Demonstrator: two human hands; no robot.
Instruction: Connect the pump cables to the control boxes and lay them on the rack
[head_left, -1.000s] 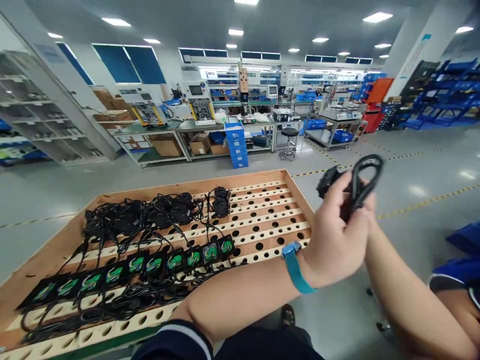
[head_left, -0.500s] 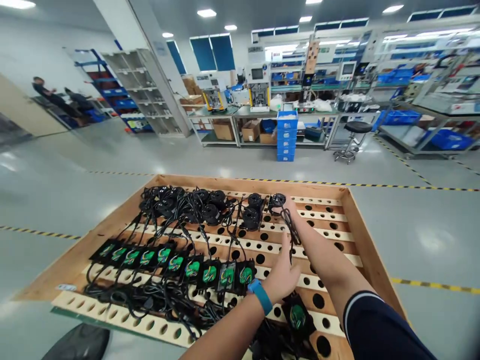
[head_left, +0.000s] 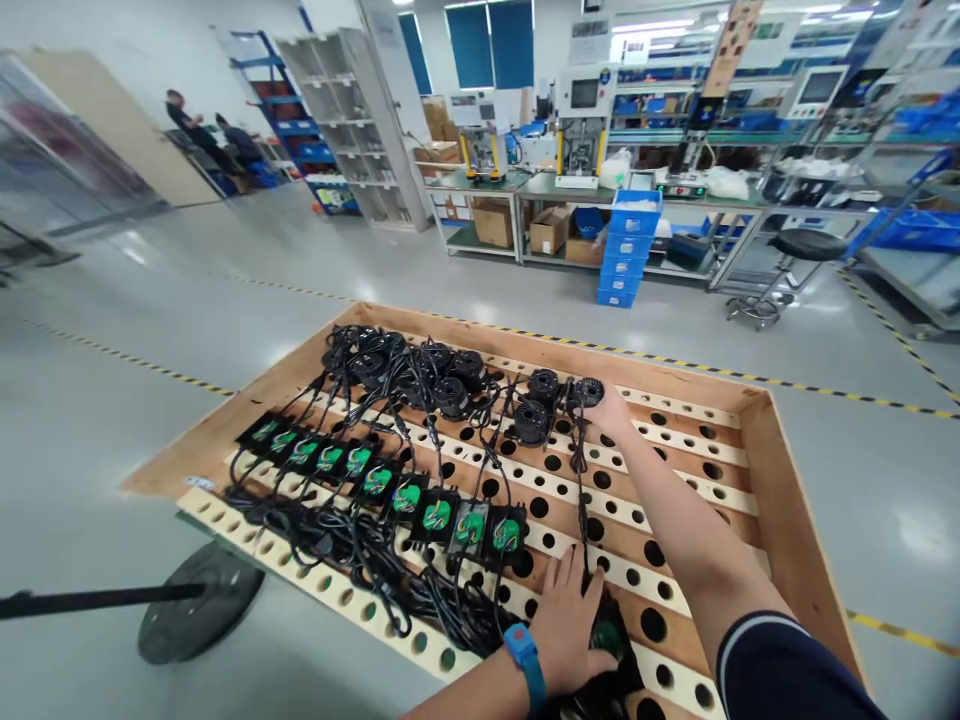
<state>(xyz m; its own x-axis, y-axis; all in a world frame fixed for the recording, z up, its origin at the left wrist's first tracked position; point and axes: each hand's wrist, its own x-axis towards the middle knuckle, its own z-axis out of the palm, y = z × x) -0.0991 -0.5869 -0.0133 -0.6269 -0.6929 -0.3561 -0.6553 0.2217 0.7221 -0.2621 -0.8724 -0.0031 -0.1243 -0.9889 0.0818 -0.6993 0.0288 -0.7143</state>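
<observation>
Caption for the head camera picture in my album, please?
Right hand at a round black part, left hand over a black unit, in a wooden tray.

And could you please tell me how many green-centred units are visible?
11 units: ten in one row across the tray, one partly under the left hand; more may be hidden.

2 arms are held out ahead of the body. The right forearm (head_left: 690, 510) is stretched from the lower right of the frame up toward the centre, with the elbow only slightly bent; its hand, the right hand (head_left: 611, 412), is seen small, fingers mostly hidden. The left hand (head_left: 562, 630) is placed at the bottom centre, back upward, fingers spread, thumb pointed to the right.
</observation>
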